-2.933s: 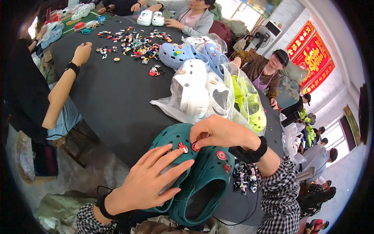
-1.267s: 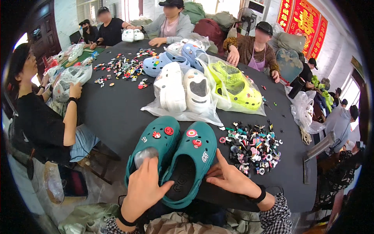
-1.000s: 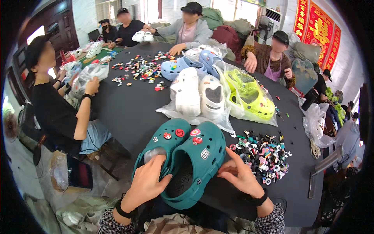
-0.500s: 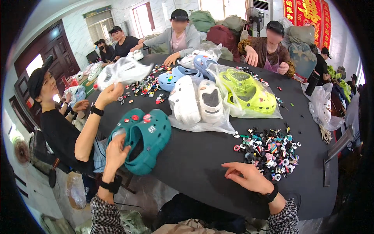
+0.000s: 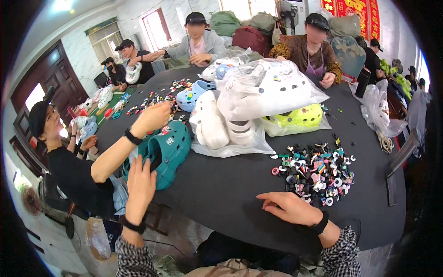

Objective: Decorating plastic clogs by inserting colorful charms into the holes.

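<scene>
A pair of teal clogs [image 5: 168,150] with small charms on top lies at the left edge of the black table [image 5: 230,184]. My left hand [image 5: 139,183] is open, fingers up, against their heel end. A co-worker's hand [image 5: 151,118] rests on the top of the same pair. My right hand [image 5: 290,207] lies flat and open on the table near its front edge, holding nothing. Just beyond it is a pile of small colourful shoe charms [image 5: 316,171].
White clogs in clear bags [image 5: 221,127] lie mid-table, with a larger bag of white clogs [image 5: 265,87] over yellow-green clogs [image 5: 300,117]. Blue clogs [image 5: 191,96] and scattered charms [image 5: 152,99] lie farther left. Several people sit around the table.
The teal clogs went from in front of me to the table's left edge in my left hand. A co-worker's hand came onto them. My right hand let go and settled on the table.
</scene>
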Action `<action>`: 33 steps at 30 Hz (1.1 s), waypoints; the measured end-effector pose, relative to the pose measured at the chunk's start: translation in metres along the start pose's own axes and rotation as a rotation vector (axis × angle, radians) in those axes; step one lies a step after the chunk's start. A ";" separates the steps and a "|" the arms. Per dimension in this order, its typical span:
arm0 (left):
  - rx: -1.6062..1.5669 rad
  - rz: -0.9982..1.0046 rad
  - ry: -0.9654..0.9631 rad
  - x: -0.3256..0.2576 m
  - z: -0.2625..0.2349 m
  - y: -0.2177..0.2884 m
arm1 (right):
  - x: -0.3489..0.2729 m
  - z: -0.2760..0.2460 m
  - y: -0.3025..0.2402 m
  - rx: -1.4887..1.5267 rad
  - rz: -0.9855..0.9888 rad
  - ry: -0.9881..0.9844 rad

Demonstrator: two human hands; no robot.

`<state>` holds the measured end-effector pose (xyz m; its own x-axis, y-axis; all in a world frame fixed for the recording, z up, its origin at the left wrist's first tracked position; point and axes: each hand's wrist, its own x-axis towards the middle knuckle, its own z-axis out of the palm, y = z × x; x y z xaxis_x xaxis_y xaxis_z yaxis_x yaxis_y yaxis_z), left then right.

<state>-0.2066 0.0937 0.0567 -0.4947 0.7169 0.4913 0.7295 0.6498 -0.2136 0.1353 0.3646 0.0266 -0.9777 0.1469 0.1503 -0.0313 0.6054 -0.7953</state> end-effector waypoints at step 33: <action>-1.149 0.202 -0.628 0.118 0.059 -0.144 | 0.000 0.014 0.013 -0.047 -0.010 0.026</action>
<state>-0.3977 0.0994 0.0954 -0.2373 0.9714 -0.0027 0.6442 0.1595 0.7481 0.1320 0.3615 0.0081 -0.9715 0.1612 0.1738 -0.0302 0.6432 -0.7651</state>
